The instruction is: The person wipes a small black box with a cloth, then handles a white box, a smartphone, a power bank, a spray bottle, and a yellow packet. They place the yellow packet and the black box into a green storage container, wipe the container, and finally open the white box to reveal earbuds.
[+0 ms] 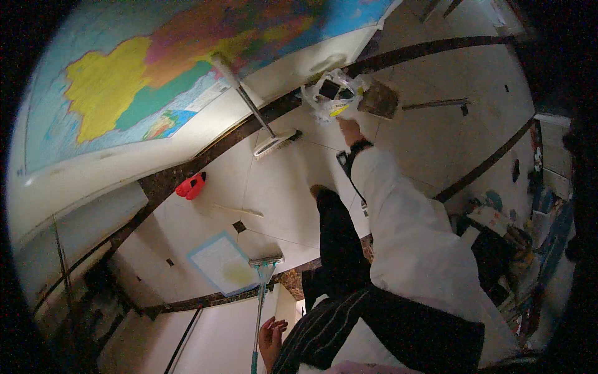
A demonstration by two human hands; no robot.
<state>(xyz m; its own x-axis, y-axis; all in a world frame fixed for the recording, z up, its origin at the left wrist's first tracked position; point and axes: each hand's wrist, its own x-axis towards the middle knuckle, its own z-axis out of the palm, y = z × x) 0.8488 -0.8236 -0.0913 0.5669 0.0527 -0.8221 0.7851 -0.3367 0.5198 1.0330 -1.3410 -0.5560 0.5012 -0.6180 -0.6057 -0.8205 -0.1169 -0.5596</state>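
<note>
My right arm, in a white sleeve, stretches forward to a clear plastic bag with black and yellow things in it. My right hand is closed at the bag's near edge; its fingertips are hard to make out. Just right of the bag is a brown dustpan with a long handle. My left hand hangs low at the bottom with loosely bent fingers apart, holding nothing. Beside it, to the left, runs the handle of a light-blue squeegee-like mop.
A broom leans against the wall under a colourful map. On the tiled floor lie a red-and-black item and a blue-edged white sheet. My dark-clothed leg stands mid-floor. Clutter is piled at the right.
</note>
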